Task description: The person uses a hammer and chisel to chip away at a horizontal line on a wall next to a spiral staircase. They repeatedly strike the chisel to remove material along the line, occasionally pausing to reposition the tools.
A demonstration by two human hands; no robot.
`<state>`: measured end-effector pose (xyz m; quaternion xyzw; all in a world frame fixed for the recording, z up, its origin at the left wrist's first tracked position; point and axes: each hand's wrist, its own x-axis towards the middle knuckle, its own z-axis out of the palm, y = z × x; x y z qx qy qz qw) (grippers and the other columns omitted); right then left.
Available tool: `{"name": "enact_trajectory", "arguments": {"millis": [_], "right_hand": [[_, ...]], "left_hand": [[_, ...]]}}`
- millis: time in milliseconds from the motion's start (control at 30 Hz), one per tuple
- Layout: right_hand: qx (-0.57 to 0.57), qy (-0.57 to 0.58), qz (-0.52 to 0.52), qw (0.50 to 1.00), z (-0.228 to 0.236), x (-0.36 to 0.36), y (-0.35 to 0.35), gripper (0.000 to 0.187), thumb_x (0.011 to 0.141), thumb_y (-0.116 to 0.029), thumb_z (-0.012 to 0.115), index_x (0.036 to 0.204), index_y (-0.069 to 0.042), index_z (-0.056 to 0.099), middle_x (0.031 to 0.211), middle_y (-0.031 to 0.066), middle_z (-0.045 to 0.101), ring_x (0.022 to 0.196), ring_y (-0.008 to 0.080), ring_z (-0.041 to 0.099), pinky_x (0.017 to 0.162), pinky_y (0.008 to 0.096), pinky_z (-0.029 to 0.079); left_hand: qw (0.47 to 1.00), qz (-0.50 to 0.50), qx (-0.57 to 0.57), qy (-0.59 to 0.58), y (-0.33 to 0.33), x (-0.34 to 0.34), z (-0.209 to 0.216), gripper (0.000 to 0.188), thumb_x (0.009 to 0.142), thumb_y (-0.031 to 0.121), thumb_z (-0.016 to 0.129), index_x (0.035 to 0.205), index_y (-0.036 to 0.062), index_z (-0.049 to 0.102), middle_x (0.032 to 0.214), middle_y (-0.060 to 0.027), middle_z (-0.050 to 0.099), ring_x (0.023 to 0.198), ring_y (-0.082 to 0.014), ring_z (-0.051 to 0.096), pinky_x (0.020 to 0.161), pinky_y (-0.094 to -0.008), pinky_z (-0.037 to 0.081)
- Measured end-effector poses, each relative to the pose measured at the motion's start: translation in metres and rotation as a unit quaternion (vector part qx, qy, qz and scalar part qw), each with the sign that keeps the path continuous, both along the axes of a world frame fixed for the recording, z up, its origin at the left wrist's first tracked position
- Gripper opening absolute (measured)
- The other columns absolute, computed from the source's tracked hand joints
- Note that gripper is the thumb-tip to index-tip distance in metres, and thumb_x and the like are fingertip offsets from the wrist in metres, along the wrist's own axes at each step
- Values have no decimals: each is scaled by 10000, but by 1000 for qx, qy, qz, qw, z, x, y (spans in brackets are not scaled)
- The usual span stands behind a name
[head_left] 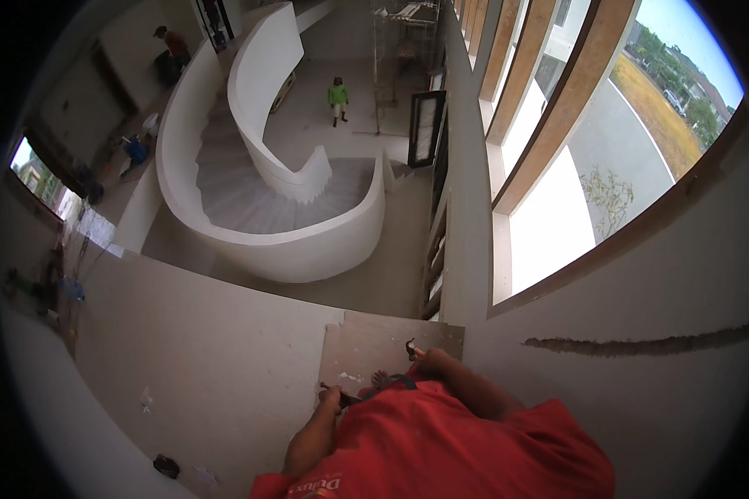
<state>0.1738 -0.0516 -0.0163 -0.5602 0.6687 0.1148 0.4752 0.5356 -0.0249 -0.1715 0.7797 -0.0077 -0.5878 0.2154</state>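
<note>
My right hand (432, 363) is closed round the handle of a hammer (411, 348); its metal head points away from me, above a brownish board or floor patch (358, 345). To the left, my left hand (331, 396) is closed on a short dark rod-like tool (324, 386), too small to tell its kind. Both hands are held low in front of my body, apart from each other. Part of a foot shows between them on the patch. My red shirt hides what lies nearer.
The floor ends at an edge (258, 293) above a lower level with a curved white staircase (287, 249). Tall wood-framed windows (549, 116) stand at the right, above a wall with a rough groove (641, 345). A person in green (338, 96) is below. A dark object (166, 466) lies at left.
</note>
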Motion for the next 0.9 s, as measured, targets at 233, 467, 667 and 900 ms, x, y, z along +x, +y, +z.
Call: {"name": "enact_trajectory", "arguments": {"millis": [233, 467, 667, 900], "right_hand": [[38, 22, -165, 985, -45, -11, 15, 586, 899, -482, 655, 1213, 12, 675, 1218, 289, 658, 1184, 398, 637, 966, 477, 519], [4, 19, -167, 986, -32, -32, -15, 604, 886, -476, 644, 1211, 33, 667, 1244, 275, 655, 1187, 414, 627, 976, 471, 521], [18, 41, -186, 981, -112, -63, -10, 648, 858, -504, 658, 1271, -4, 643, 1212, 273, 669, 1162, 425, 637, 974, 449, 528], [25, 18, 55, 998, -107, -84, -22, 442, 947, -411, 537, 1116, -49, 724, 1140, 240, 702, 1068, 422, 677, 911, 474, 545]], "left_hand": [[996, -87, 3, -21, -9, -11, 39, 393, 871, 148, 708, 1148, -108, 596, 1074, -213, 680, 859, -311, 717, 698, -447, 606], [997, -44, 22, 61, 15, -10, 34, 475, 928, 214, 675, 1274, -81, 535, 1160, -186, 659, 986, -302, 672, 828, -454, 579], [996, -41, -7, 75, 24, -4, 16, 320, 987, 243, 579, 1169, -20, 576, 1071, -132, 661, 949, -241, 654, 836, -374, 548], [988, 52, -96, 106, 50, 8, 11, 282, 1038, 281, 508, 1058, 16, 602, 959, -126, 669, 828, -241, 649, 750, -355, 536]]}}
